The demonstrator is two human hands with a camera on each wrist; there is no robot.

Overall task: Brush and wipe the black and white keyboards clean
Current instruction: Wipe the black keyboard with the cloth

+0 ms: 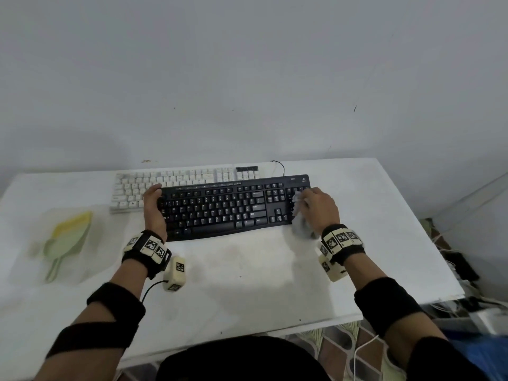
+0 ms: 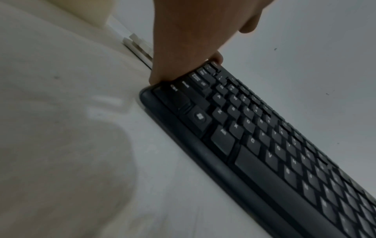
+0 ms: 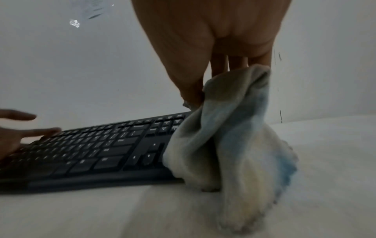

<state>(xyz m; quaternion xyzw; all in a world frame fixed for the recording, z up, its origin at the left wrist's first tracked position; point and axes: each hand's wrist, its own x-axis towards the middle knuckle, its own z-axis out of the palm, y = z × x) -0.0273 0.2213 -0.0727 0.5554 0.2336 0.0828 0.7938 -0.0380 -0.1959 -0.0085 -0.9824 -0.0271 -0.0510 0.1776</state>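
A black keyboard (image 1: 228, 206) (image 2: 264, 145) (image 3: 91, 149) lies across the middle of the white table (image 1: 247, 284). Behind it and to the left sits a white keyboard (image 1: 170, 182), partly hidden by the black one. My left hand (image 1: 154, 202) (image 2: 183, 48) rests against the black keyboard's left end with fingers nearly straight. My right hand (image 1: 316, 207) (image 3: 213, 56) grips a pale blue-and-white cloth (image 1: 301, 224) (image 3: 234, 136) over the keyboard's right end, on the number pad. The cloth's tail hangs down onto the table.
A yellow brush in a pale green dustpan (image 1: 67, 237) lies at the table's left. A black cable (image 1: 279, 166) runs from the keyboards toward the wall. Wires and clutter (image 1: 461, 270) lie on the floor past the table's right edge.
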